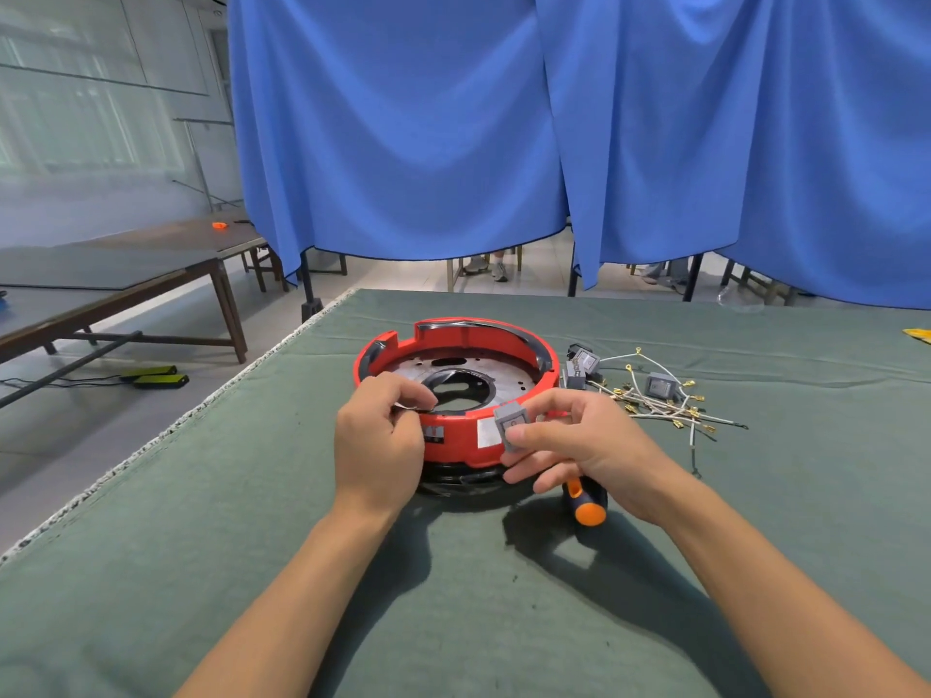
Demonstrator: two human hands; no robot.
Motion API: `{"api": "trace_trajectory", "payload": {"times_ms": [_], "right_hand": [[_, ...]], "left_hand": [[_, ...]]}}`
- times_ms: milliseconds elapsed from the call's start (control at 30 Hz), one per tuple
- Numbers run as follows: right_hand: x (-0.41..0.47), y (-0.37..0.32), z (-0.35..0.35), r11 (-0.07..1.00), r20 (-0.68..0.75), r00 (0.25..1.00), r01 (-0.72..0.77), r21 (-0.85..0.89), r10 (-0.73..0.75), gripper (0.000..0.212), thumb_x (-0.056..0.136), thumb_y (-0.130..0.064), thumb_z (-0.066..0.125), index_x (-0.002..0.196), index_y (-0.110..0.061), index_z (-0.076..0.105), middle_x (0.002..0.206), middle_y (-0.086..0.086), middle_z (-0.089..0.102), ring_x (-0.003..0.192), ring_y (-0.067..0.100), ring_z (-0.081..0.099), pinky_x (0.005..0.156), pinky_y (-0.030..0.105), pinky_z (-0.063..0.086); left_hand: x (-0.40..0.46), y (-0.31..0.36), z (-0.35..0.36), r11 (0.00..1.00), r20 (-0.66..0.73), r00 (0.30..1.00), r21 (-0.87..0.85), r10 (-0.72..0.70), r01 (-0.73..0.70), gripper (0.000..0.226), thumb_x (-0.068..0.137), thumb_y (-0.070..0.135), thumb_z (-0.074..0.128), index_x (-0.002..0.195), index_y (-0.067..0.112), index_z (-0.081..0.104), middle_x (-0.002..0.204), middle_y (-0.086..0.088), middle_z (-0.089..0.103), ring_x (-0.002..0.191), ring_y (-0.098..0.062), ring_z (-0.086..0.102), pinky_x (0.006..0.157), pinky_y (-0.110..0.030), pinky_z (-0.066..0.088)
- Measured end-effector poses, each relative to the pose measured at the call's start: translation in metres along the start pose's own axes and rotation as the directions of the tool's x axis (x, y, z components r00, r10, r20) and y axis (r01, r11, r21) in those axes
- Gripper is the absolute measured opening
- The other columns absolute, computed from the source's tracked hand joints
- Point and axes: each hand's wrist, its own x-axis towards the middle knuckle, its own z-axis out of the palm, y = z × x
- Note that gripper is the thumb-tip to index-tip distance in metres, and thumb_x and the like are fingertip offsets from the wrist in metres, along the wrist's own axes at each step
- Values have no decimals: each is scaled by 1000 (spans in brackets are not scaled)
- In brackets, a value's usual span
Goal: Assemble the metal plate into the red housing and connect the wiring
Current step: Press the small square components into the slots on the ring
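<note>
The right hand [579, 445] pinches a small grey switch block [510, 420] between thumb and forefinger, holding it just in front of the near wall of the red housing [456, 435]; its other fingers curl loosely beneath. The left hand [380, 435] rests on the housing's near-left rim, its fingertips closed on something thin and pale, probably a wire end or terminal, though it is too small to tell for sure.

Inside the housing the metal plate [509, 377] already lies flat around the central opening, so the seating looks done and the wiring is the step in hand. The housing sits near the middle of the green table mat [453, 622]. It looks like rigid moulded plastic, light enough to slide if pushed, so a steadying hold on the rim seems wise. The plate is stiff sheet metal, likely with sharp edges, best handled by its rim.

To the right of the housing lie a tangle of white wires [655, 403] with brass terminals, and more grey switches [661, 385] among them. The wires are thin and limp; I would grip them by the terminal, not the lead. A screwdriver handle [587, 501], orange and black, lies under the right hand.
</note>
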Motion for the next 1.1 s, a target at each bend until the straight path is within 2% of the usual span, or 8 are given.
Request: {"api": "trace_trajectory", "payload": {"times_ms": [100, 200, 300, 433, 633, 767, 900, 1100], "right_hand": [[0, 0, 2, 996, 29, 1000, -9, -89, 11, 27, 85, -11, 69, 105, 1, 57, 82, 17, 74, 68, 28, 72, 48, 25, 55], [1, 1, 6, 986, 45, 999, 8, -166, -1, 20, 83, -15, 71, 97, -6, 62, 81, 13, 75, 61, 23, 69, 47, 24, 50], [3, 5, 8, 974, 5, 999, 34, -226, -34, 10, 81, -14, 74, 88, -13, 67, 73, 7, 72, 51, 12, 61, 43, 20, 48], [4, 7, 9, 975, -4, 1000, 24, -219, -26, 12, 80, -7, 74, 88, -13, 67, 77, 10, 73, 58, 14, 66, 48, 21, 53], [3, 5, 7, 972, -22, 1000, -24, -235, 19, 16, 83, -10, 71, 97, -1, 67, 80, 15, 73, 60, 18, 70, 50, 23, 56], [2, 3, 8, 981, -51, 999, -16, -193, 6, 13, 82, -7, 71, 91, -5, 63, 77, 16, 73, 60, 22, 71, 50, 26, 57], [3, 3, 9, 985, -62, 998, -11, -171, 0, 16, 82, -8, 72, 94, -3, 62, 79, 18, 73, 62, 24, 71, 50, 27, 58], [3, 5, 14, 986, -89, 996, 9, -164, -24, 20, 81, -5, 73, 89, -11, 56, 70, 9, 72, 61, 22, 72, 50, 29, 57]], "left_hand": [[-2, 6, 2, 988, 72, 988, 73, 134, -139, 30, 63, -3, 44, 72, 13, 67, 73, 12, 60, 77, -7, 54, 75, -10, 40], [-3, 10, 5, 979, 155, 972, 76, 175, -188, 30, 62, -2, 45, 74, 10, 70, 75, 9, 62, 79, -5, 54, 78, -15, 42], [-2, 11, 5, 983, 198, 967, 52, 163, -176, 32, 62, -1, 45, 75, 11, 72, 75, 10, 64, 79, -9, 58, 78, -24, 45], [-2, 13, 2, 988, 230, 964, 50, 133, -148, 33, 63, 2, 46, 77, 13, 73, 77, 11, 66, 80, -10, 60, 80, -28, 46], [-4, 16, 2, 990, 250, 964, 86, 89, -113, 31, 66, 8, 47, 80, 17, 73, 80, 18, 63, 84, 0, 56, 86, -25, 41], [-4, 17, 3, 985, 276, 956, 111, 97, -132, 30, 67, 10, 48, 83, 17, 72, 80, 21, 61, 85, 14, 51, 87, -25, 37], [-3, 17, 4, 980, 292, 951, 139, 98, -144, 30, 68, 11, 48, 84, 17, 72, 81, 19, 62, 83, 2, 52, 89, -25, 36], [-3, 19, 3, 979, 306, 947, 140, 100, -149, 29, 67, 13, 48, 84, 18, 72, 80, 21, 61, 83, 2, 51, 88, -26, 36]]}}
